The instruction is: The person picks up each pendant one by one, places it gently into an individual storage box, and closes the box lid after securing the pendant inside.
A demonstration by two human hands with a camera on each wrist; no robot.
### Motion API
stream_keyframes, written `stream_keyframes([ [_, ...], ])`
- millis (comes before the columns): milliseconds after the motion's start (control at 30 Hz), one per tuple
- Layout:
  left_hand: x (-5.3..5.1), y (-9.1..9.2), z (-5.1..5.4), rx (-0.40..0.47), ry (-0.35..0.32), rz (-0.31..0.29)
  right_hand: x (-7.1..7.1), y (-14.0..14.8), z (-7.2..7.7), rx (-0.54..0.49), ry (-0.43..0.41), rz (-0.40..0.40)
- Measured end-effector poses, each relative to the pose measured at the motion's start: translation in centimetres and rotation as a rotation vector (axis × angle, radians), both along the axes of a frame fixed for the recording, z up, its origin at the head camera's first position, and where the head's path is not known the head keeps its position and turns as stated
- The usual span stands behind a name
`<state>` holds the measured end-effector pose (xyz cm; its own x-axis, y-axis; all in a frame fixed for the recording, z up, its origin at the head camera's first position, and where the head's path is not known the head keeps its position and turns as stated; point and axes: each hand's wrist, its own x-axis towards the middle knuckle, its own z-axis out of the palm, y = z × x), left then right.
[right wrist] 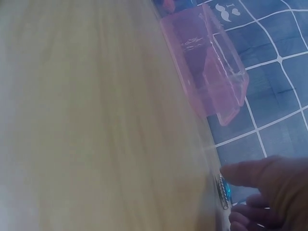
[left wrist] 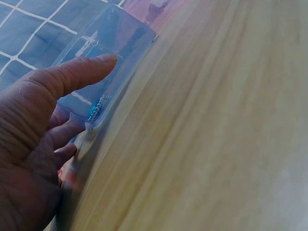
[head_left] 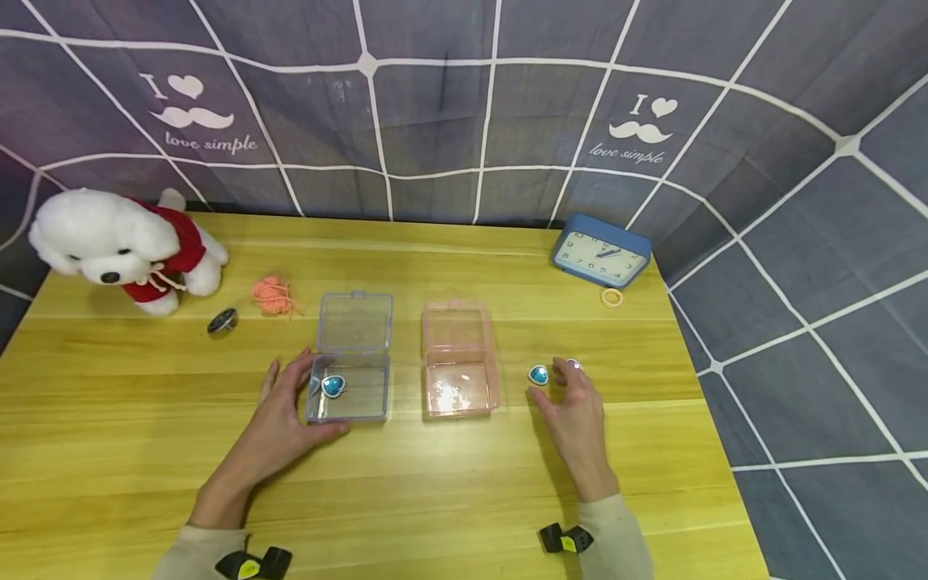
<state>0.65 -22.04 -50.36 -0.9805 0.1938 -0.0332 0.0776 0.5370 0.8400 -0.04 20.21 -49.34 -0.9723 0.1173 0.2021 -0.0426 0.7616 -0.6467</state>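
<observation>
While a white plush dog (head_left: 130,242) in a red top sits at the far left of the wooden table (head_left: 435,491), a small dark round object (head_left: 221,322) lies near it; just to the right is a loose ball of orange yarn (head_left: 272,296); nearer the front, the left hand (head_left: 279,423) holds a clear box (head_left: 368,396) by its left end, thumb along the front wall and fingers at the left and back; the box's lid is swung back, and one blue heart-shaped gem (head_left: 333,387) lies inside, towards the left; beside this stands a pink box (head_left: 464,383), also open.

Further right, the right hand (head_left: 576,415) is at a second blue gem (head_left: 538,374) on the table, thumb and forefinger parted narrowly about its right side; whether they touch it I cannot tell; a third gem (head_left: 574,364) shows partly, behind the fingers; towards the back right corner stands a blue clock (head_left: 602,254), and a pale ring (head_left: 612,298) lies just before it.
</observation>
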Motion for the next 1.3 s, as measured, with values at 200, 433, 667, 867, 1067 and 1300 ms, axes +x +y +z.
stream_keyframes([
  [200,0.03,0.09,0.01,-0.010,-0.007,0.008,-0.19,-0.24,-0.09,0.024,-0.037,-0.006],
  [433,0.05,0.08,-0.09,-0.014,-0.010,0.011,-0.35,-0.44,-0.19,0.092,-0.011,0.019],
  [667,0.03,-0.02,-0.15,-0.015,0.005,0.009,-0.52,-0.47,-0.31,0.091,0.014,0.037],
  [867,0.11,-0.03,-0.14,-0.015,-0.012,0.015,-0.62,-0.51,-0.35,0.096,0.017,0.042],
  [1067,0.15,-0.01,-0.08,-0.018,-0.027,0.021,-0.68,-0.55,-0.26,0.103,0.005,0.039],
  [1300,0.21,0.01,-0.06,-0.006,-0.023,0.020,-0.83,-0.47,-0.24,0.118,0.020,0.044],
])
